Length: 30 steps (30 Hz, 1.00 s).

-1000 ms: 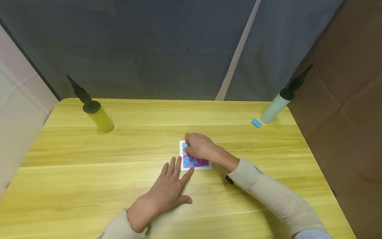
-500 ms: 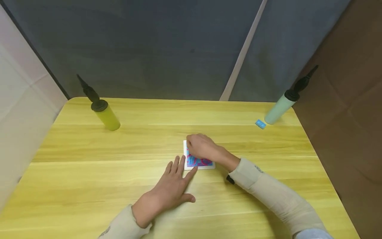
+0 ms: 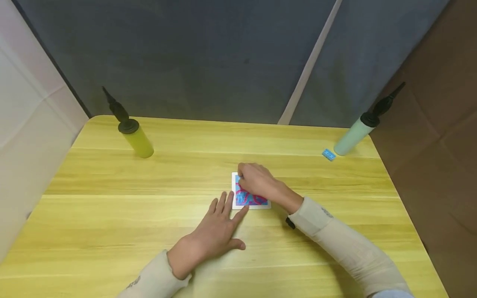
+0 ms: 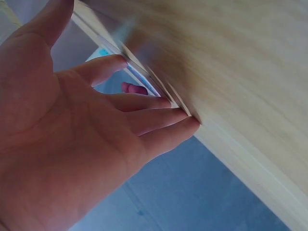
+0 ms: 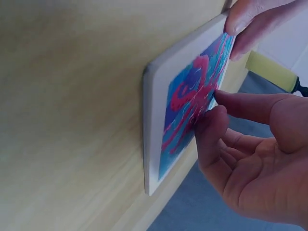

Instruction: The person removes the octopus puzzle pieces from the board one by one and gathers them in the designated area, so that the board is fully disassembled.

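Note:
A small square board (image 3: 251, 199) with a white border and a pink-and-blue picture lies flat on the wooden table. My left hand (image 3: 214, 234) has its fingers straight and spread; the tips touch the board's left and near edges. Over the board's far right part is my right hand (image 3: 257, 180), hiding some of the picture. From the right wrist view, the thumb and index finger of this right hand (image 5: 255, 149) are bent, close together, tips at the picture's surface on the board (image 5: 192, 101). Whether anything is pinched between them is hidden.
A yellow-green cylinder (image 3: 139, 142) with a black tapered top stands at the back left of the table (image 3: 93, 231). A mint one (image 3: 352, 138) stands at the back right, beside a small blue piece (image 3: 328, 155). Dark cloth (image 3: 186, 62) hangs behind.
The whole head view shifts slightly as the head moves. Relative to the board, both hands stay almost in the same place.

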### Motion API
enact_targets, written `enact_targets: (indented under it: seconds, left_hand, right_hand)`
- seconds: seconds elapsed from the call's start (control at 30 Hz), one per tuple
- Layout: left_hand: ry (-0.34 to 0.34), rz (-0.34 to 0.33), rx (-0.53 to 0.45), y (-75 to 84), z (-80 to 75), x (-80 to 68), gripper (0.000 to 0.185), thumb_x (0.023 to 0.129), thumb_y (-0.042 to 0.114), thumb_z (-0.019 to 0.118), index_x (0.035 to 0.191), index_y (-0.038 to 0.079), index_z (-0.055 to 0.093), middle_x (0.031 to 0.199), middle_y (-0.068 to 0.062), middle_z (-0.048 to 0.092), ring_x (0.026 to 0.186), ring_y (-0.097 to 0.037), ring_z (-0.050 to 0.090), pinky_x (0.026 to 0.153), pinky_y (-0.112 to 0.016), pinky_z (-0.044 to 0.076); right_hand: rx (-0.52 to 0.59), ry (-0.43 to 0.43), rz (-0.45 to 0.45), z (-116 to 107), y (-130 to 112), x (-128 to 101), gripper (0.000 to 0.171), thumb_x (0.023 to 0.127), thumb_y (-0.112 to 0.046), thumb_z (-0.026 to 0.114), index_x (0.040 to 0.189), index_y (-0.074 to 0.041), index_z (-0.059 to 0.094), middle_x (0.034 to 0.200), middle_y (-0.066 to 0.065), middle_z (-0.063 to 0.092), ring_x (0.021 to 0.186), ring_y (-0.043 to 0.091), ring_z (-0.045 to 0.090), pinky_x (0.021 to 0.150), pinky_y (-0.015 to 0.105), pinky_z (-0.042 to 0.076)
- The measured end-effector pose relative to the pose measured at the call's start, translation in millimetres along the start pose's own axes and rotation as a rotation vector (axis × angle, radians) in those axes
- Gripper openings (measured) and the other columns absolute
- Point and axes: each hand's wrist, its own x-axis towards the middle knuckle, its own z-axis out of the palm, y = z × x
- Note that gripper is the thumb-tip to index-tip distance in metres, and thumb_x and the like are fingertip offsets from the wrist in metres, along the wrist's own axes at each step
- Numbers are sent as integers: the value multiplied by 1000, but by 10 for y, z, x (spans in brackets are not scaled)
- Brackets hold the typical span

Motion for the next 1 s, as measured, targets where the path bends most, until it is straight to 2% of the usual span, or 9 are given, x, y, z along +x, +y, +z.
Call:
enact_targets:
  seconds: [0.13, 0.5, 0.8, 1.0]
  left_hand:
    - [1, -3, 12, -1, -16, -10, 93, 89, 64, 68, 162, 17, 35, 166, -37, 15, 156, -53, 16, 126, -63, 23]
    - [-2, 0, -18, 13, -29, -22, 93, 89, 61, 69, 162, 15, 35, 166, -37, 13, 156, -53, 15, 126, -63, 22]
    - [-3, 3, -25, -8, -16, -33, 93, 89, 62, 69, 162, 16, 34, 167, -36, 12, 156, -53, 14, 126, -64, 21]
    - [-3, 6, -27, -11, -16, -33, 93, 89, 62, 68, 162, 16, 34, 167, -36, 11, 156, -54, 14, 126, -63, 21]
  right_hand:
    - [25, -10, -3, 1, -3, 13, 12, 99, -11, 63, 107, -3, 65, 82, 5, 65, 63, 14, 56, 54, 23, 45]
    - [13, -27, -1, -10, 39, 50, 3, 96, -9, 62, 99, -9, 61, 82, 4, 64, 66, 15, 54, 57, 25, 46]
    - [33, -39, 5, -11, 37, 61, 12, 95, -5, 57, 105, -7, 63, 90, 6, 65, 73, 18, 57, 63, 27, 50]
    - [22, -13, -13, -31, 53, 53, 19, 92, -3, 57, 107, -7, 67, 102, 8, 62, 87, 21, 55, 68, 29, 51]
